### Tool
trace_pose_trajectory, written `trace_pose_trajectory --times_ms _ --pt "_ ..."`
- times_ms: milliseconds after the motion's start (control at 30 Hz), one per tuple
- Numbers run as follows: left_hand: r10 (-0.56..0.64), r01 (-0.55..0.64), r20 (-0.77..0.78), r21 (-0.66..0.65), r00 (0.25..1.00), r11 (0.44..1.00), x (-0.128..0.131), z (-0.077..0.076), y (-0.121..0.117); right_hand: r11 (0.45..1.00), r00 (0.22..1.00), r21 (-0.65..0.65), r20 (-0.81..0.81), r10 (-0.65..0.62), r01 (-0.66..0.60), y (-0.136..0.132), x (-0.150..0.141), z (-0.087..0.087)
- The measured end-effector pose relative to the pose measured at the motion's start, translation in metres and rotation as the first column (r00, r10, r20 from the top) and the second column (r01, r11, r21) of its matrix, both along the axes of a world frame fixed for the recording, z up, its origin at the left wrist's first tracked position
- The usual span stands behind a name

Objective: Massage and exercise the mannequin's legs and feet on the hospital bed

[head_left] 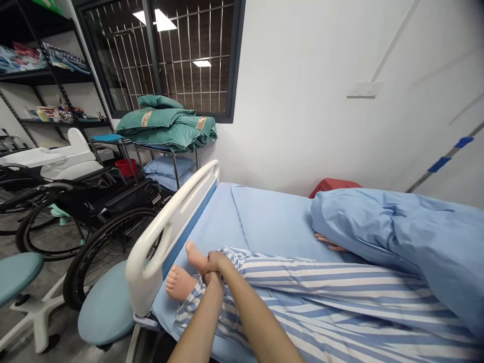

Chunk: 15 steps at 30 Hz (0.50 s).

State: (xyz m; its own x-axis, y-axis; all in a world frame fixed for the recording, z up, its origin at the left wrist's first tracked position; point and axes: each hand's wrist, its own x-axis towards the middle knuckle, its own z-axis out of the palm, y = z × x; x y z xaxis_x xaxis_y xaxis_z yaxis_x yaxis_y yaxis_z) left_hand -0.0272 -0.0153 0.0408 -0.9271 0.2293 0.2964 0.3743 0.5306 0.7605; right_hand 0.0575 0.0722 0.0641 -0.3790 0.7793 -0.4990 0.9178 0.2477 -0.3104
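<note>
Ward-style room, and we're looking up a hospital bed [264,217] past its white footboard [170,227], with a wheelchair [113,237] at left and folded green linens [166,123] on a cart upper left. Our left hand [214,283] and right hand [215,263] are together, clamped around one ankle of a patient manikin [181,283], bottom center, just beside its bare feet. Striped pajamas [321,287] cover the legs, and a blue blanket [401,237] sits over the body at right.
</note>
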Motion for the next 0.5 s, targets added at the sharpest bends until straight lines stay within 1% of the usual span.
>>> trace_pose_trajectory --times_ms 133,233,333,400,467,500 --pt "0.038 -0.039 -0.009 -0.021 0.999 0.999 -0.003 -0.004 0.004 0.996 1.000 -0.085 0.005 0.011 -0.011 0.011 0.001 -0.001" --pt "0.083 -0.083 -0.005 -0.051 0.997 0.995 -0.005 -0.010 0.008 0.994 0.997 -0.106 0.060 0.043 -0.037 0.021 -0.004 -0.007" --pt "0.121 -0.121 -0.004 -0.097 0.993 0.988 -0.006 -0.015 0.012 0.994 0.991 -0.081 0.112 0.077 -0.068 0.029 -0.008 -0.016" --pt "0.134 -0.133 0.001 -0.128 0.991 0.983 -0.007 -0.017 0.012 0.996 0.990 -0.040 0.114 0.079 -0.075 0.030 -0.008 -0.021" --pt "0.141 -0.137 0.013 -0.154 0.990 0.978 -0.008 -0.017 0.010 0.997 0.992 -0.003 0.102 0.072 -0.072 0.029 -0.007 -0.020" --pt "0.140 -0.134 0.023 -0.163 0.990 0.977 -0.008 -0.015 0.008 0.998 0.994 0.014 0.095 0.055 -0.057 0.027 -0.006 -0.016"
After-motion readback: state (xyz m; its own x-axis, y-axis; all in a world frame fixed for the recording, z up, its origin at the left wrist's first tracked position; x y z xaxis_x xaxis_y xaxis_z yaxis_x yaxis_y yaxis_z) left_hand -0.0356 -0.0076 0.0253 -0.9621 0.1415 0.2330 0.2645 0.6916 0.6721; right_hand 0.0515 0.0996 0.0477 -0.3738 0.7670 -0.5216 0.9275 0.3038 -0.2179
